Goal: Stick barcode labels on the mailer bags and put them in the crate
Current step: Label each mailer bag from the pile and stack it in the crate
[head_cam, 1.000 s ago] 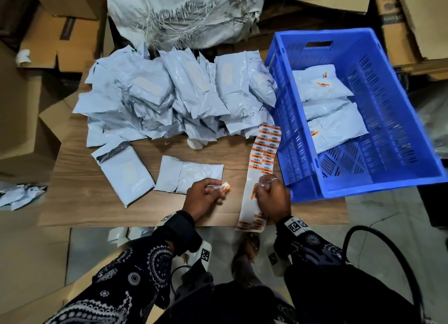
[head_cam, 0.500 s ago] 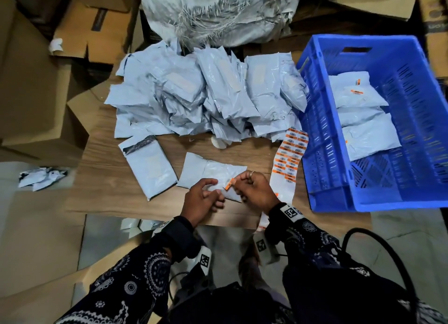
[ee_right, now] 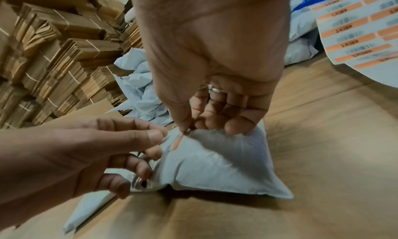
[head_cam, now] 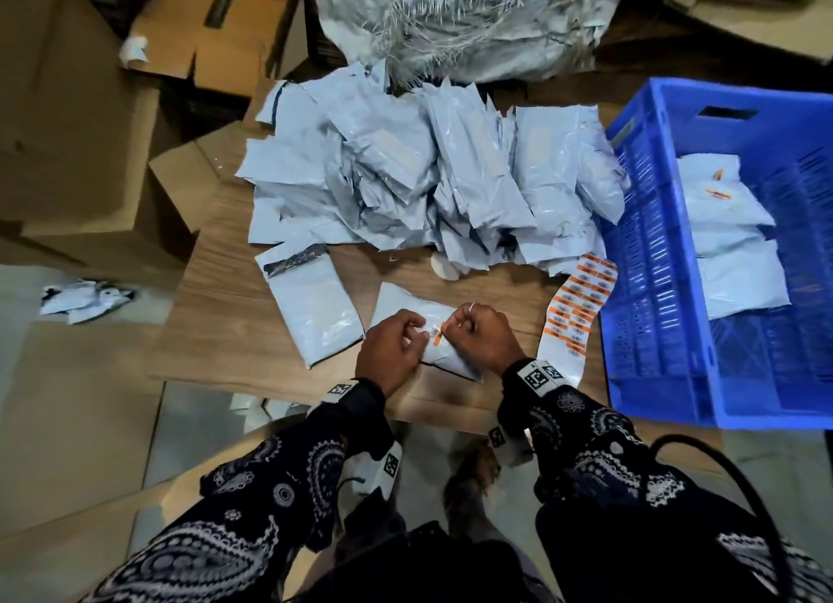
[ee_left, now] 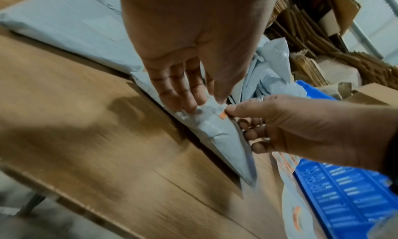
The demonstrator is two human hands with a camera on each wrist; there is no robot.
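Here, both hands over one grey mailer bag [head_cam: 450, 359] lying flat near front edge of wooden table [head_cam: 234, 332]. Right hand [head_cam: 484, 336] pinches small orange barcode label [head_cam: 438, 339] between thumb and forefinger, label touching bag top. Left hand [head_cam: 390, 348]: fingers straight, tips pressing bag just beside label; thumb near label edge. Label sheet [head_cam: 577, 309] lies right of bag, against blue crate [head_cam: 653, 260]. Three labelled bags [head_cam: 739, 282] in crate. Heap of unlabelled bags [head_cam: 428, 183] behind; another bag [head_cam: 315, 309] to left.
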